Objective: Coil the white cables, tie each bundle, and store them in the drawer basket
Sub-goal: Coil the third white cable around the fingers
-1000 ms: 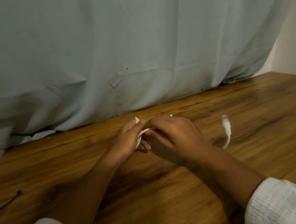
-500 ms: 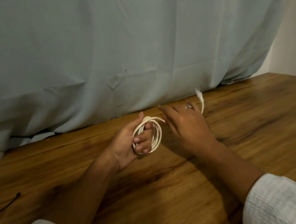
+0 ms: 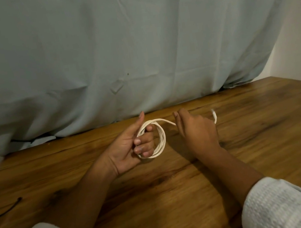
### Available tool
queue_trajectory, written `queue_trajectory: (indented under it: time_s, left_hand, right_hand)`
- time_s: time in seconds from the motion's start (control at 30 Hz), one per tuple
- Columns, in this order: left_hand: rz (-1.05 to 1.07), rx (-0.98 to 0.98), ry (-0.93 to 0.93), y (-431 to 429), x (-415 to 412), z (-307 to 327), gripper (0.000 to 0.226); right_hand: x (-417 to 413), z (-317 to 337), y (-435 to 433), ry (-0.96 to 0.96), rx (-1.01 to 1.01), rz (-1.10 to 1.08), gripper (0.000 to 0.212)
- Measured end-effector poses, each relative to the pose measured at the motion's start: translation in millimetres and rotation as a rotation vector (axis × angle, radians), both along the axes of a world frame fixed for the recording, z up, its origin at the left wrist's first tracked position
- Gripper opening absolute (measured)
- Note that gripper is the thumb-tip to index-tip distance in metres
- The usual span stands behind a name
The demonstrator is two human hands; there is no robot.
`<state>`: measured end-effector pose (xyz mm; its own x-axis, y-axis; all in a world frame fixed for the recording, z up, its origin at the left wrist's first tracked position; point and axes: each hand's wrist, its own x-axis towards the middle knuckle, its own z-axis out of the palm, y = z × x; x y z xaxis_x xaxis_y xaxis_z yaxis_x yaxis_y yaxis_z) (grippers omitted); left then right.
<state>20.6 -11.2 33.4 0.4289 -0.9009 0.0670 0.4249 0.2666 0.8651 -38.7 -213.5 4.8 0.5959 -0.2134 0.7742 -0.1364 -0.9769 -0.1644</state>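
Right hand (image 3: 198, 132) shifted right, gripping cable (image 3: 162, 137)

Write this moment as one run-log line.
left hand: holds white cable coil | right hand: holds loose cable tail | stage: coiling

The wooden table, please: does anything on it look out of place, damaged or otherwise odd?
Only a thin black cord lying loose at the left edge of the table, away from the white cable coil in the left hand. Nothing looks damaged or spilled.
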Motion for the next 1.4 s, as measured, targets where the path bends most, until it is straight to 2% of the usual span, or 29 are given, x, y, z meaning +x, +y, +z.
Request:
queue_trajectory:
  time_s: [0.07,0.13,0.3,0.4,0.5,0.57,0.73,0.87,0.93,1.03,1.17,1.3,1.4]
  left_hand:
    - [-0.063,-0.051,-0.019,2,1,0,0.029]
    - [-0.054,-0.084,-0.054,4,2,-2,0.026]
    - [0.105,-0.095,-0.067,1,7,-6,0.019]
    - [0.305,-0.091,-0.009,-4,6,-2,0.022]
    - [0.447,-0.145,0.130,-5,8,5,0.016]
    - [0.534,-0.179,0.216,-4,12,9,0.021]
    - [0.681,-0.243,0.290,1,25,5,0.022]
    - [0.661,-0.216,0.186,2,33,-2,0.015]
    - [0.667,-0.167,0.068,1,32,-3,0.010]
    - [0.702,-0.009,-0.159,-5,28,-8,0.015]
    - [0.672,0.150,-0.341,-10,25,-19,0.014]
    - [0.576,0.266,-0.486,-16,21,-22,0.022]
    - [0.547,0.331,-0.518,-16,16,-20,0.020]
  right_hand:
    - [0,-1,-2,0.006,0.021,-0.026,0.038]
    - [-2,-1,-3,0.067,0.033,-0.033,0.036]
    - [-3,-7,10,0.299,0.036,0.050,0.036]
    - [-6,-6,26,0.352,-0.063,0.087,0.032]
    - [-8,-5,32,0.257,-0.122,0.168,0.026]
    - [-9,-4,33,0.248,-0.131,0.269,0.023]
    - [-3,-7,38,0.391,-0.324,0.342,0.022]
    - [-7,-4,48,0.397,-0.394,0.499,0.017]
    - [-9,-3,52,0.398,-0.385,0.573,0.015]
    - [-11,2,51,0.352,-0.297,0.640,0.014]
    - [-19,13,47,0.261,-0.168,0.654,0.033]
    - [-22,15,41,0.189,-0.066,0.614,0.024]
    - [-17,15,29,0.126,-0.012,0.582,0.027]
